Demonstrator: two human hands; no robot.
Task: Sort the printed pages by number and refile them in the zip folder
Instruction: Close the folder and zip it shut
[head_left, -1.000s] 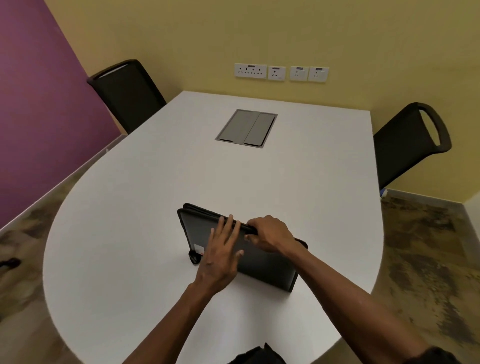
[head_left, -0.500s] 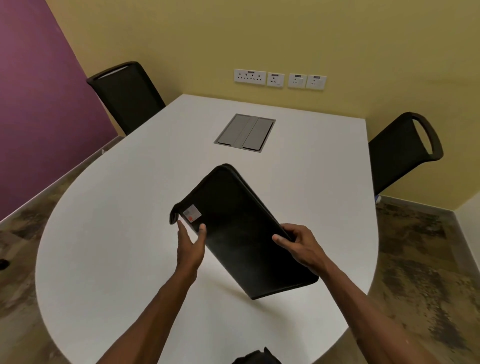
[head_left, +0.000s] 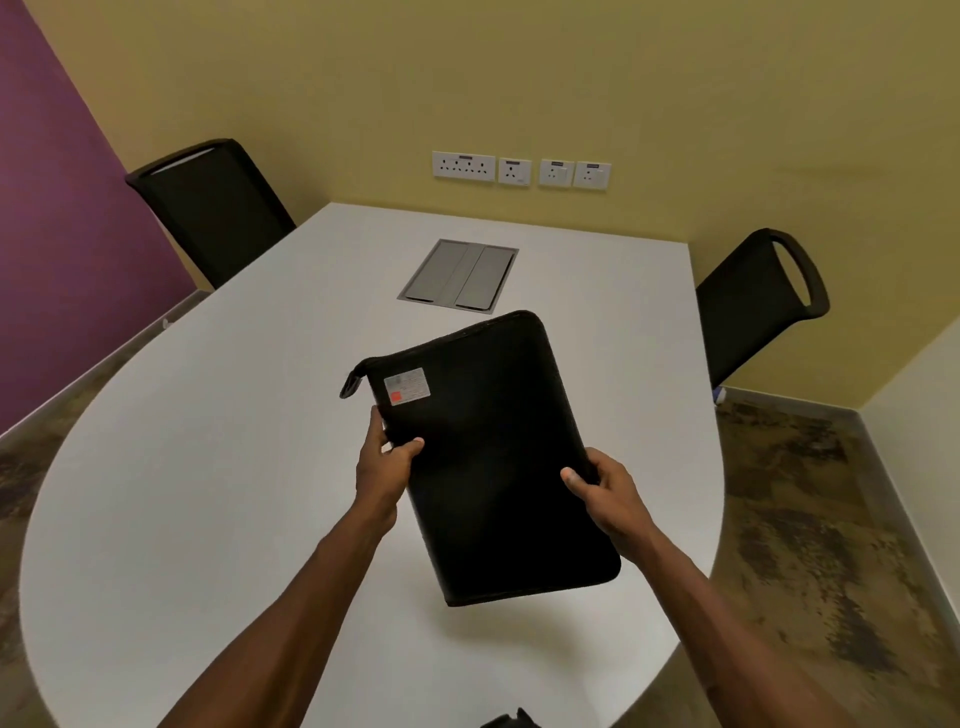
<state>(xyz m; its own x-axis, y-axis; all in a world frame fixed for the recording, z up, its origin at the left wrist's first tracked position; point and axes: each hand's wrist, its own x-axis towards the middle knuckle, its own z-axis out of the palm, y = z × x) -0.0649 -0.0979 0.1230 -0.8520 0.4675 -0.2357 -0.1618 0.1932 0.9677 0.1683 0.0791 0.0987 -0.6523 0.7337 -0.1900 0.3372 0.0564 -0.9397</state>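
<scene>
Head view: I see the white table (head_left: 218, 467) filling most of the frame, rounded at my near end, with a grey hatch panel (head_left: 458, 275) set flush in its middle. Two black chairs stand at its far corners, one on the left (head_left: 208, 208) against the purple wall and one on the right (head_left: 753, 306). A row of white wall sockets (head_left: 521, 170) sits on the yellow wall beyond. The black zip folder (head_left: 493, 457) is held up in the air above the table, zipped shut, tilted with its far end higher. My left hand (head_left: 384, 467) grips its left edge, thumb on the top face and fingers underneath. My right hand (head_left: 608, 493) grips the right edge the same way, thumb curled over the cover. A small label (head_left: 407, 385) with an orange patch is stuck near the folder's upper left corner, and the zip pull tab (head_left: 351, 385) sticks out just beside it.
</scene>
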